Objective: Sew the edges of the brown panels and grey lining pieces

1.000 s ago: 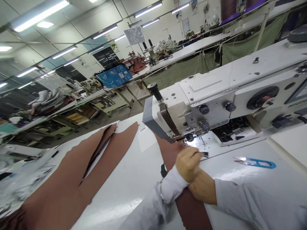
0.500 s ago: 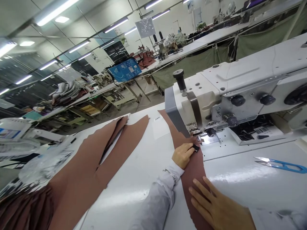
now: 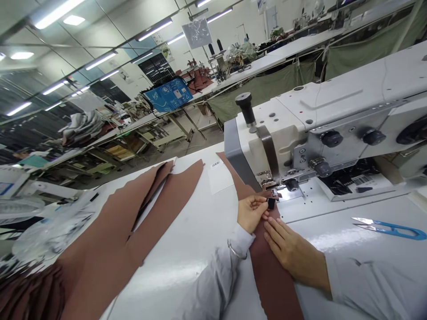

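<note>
A long strip of brown fabric [image 3: 273,271] runs under the presser foot of the white sewing machine [image 3: 287,129]. My left hand [image 3: 249,212] pinches a small black label [image 3: 271,203] on the fabric, just in front of the presser foot [image 3: 274,193]. Close beside it, my right hand [image 3: 293,253] lies flat on the strip, fingers stretched out and fingertips near the left thumb. The needle's tip is too small to make out.
Larger brown fabric pieces [image 3: 110,235] spread across the table's left side, with a gathered stack at the lower left. Blue thread snips [image 3: 390,228] lie at right. A white card with a barcode [image 3: 220,178] sits behind my left hand. A box [image 3: 360,180] rests under the machine arm.
My right hand has slid forward along the fabric, up to my left hand. The left fingers have shifted on the black label, which is now tilted up more. The view has moved slightly.
</note>
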### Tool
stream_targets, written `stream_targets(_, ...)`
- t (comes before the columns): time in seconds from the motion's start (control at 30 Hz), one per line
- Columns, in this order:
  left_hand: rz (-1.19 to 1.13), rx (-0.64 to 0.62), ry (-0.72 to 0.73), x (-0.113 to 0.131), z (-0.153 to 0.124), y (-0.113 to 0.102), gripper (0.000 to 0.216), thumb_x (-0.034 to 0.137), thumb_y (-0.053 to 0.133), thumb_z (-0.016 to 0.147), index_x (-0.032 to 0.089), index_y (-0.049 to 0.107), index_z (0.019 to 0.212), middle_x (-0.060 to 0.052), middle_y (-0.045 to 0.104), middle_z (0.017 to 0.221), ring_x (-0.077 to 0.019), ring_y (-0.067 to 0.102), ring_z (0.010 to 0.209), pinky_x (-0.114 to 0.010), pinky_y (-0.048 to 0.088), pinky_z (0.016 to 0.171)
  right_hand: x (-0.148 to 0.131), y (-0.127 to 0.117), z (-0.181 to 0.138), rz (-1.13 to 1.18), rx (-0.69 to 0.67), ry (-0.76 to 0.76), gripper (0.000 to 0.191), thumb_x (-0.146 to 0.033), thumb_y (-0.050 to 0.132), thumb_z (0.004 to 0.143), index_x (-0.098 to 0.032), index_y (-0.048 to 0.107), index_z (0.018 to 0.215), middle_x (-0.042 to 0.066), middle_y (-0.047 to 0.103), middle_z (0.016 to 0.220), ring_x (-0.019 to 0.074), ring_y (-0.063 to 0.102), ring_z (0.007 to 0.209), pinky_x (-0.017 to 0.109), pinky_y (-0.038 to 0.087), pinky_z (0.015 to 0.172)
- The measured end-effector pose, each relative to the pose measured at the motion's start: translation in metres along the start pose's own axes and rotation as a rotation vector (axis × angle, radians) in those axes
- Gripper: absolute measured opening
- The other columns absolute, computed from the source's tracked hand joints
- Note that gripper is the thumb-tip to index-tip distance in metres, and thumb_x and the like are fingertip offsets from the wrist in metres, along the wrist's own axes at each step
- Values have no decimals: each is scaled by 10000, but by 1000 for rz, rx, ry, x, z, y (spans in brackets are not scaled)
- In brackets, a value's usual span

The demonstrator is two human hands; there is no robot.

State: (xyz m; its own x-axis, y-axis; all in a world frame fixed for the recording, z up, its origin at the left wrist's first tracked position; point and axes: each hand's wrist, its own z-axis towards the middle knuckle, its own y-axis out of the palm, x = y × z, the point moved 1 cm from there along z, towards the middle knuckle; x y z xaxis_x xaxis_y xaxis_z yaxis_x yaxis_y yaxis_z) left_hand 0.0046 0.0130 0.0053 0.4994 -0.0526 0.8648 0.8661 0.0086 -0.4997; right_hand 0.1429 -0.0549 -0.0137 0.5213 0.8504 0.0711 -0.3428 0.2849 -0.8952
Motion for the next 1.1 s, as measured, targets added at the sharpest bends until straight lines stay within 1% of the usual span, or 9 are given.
stream_targets(0.1, -46, -8, -207, 2, 4, 5, 40, 107, 560, 719, 129, 531, 735, 49, 547, 448, -102, 539, 374, -198, 444, 383, -3, -2, -1, 1, 16, 10, 386, -141, 498, 778, 25, 519, 1126, 264, 443, 1215, 370, 375, 1163, 495, 362, 938)
stream_targets(0.27, 141, 93, -150, 7, 7, 1, 166, 91, 646, 634, 160, 525, 725, 94, 501, 419, -84, 522, 389, -183, 430, 427, -2, -2, 0, 0, 32, 24, 378, -136, 491, 775, 20, 528, 1117, 245, 461, 1206, 364, 384, 1157, 488, 359, 942)
stream_targets(0.43, -137, -7, -360, 14, 0, -7, 125, 65, 549, 739, 131, 492, 829, 57, 560, 467, -102, 569, 406, -198, 476, 426, -2, -1, -1, -21, 9, 7, 369, -149, 479, 786, 16, 524, 1113, 257, 446, 1217, 346, 393, 1155, 508, 341, 943)
stream_targets(0.53, -136, -75, -394, 16, -5, -15, 137, 42, 517, 755, 104, 531, 876, 18, 608, 531, -107, 595, 447, -212, 504, 463, -3, 0, -2, -19, 8, 11, 382, -151, 484, 781, 9, 519, 1126, 250, 439, 1228, 347, 389, 1158, 505, 347, 940)
stream_targets(0.63, 188, -22, -167, 14, -8, -30, 157, 72, 575, 724, 131, 609, 865, -5, 636, 611, -129, 609, 507, -264, 533, 522, -3, -1, -2, -25, 9, 16, 379, -141, 478, 781, 10, 521, 1126, 251, 436, 1232, 339, 396, 1156, 504, 349, 941)
stream_targets(0.73, 468, 30, 338, 8, -9, -38, 118, 151, 631, 713, 169, 659, 826, -62, 664, 823, -195, 632, 764, -360, 543, 706, -3, -1, -2, -20, 18, 20, 381, -136, 485, 769, 12, 530, 1117, 245, 456, 1214, 346, 403, 1147, 497, 359, 936)
stream_targets(0.83, 453, -82, 725, -3, -7, -31, 142, 157, 559, 783, 182, 659, 880, -83, 646, 993, -204, 578, 969, -382, 511, 833, -4, 0, -2, -28, 21, 9, 383, -134, 476, 772, 18, 524, 1120, 251, 459, 1206, 335, 418, 1136, 500, 353, 938)
stream_targets(0.9, 445, -103, 809, -10, -4, -22, 182, 133, 492, 819, 180, 660, 868, -77, 656, 962, -184, 578, 964, -359, 520, 827, -4, 0, -2, -36, 29, 0, 381, -138, 477, 771, 21, 525, 1114, 254, 468, 1195, 332, 425, 1129, 498, 355, 935)
stream_targets(1.1, 435, -15, 886, -12, 0, -1, 227, 83, 435, 828, 142, 653, 804, -82, 660, 883, -170, 583, 915, -326, 539, 794, -3, -1, -2, -41, 24, -26, 432, -164, 531, 731, 26, 527, 1118, 253, 482, 1179, 363, 416, 1127, 497, 355, 933)
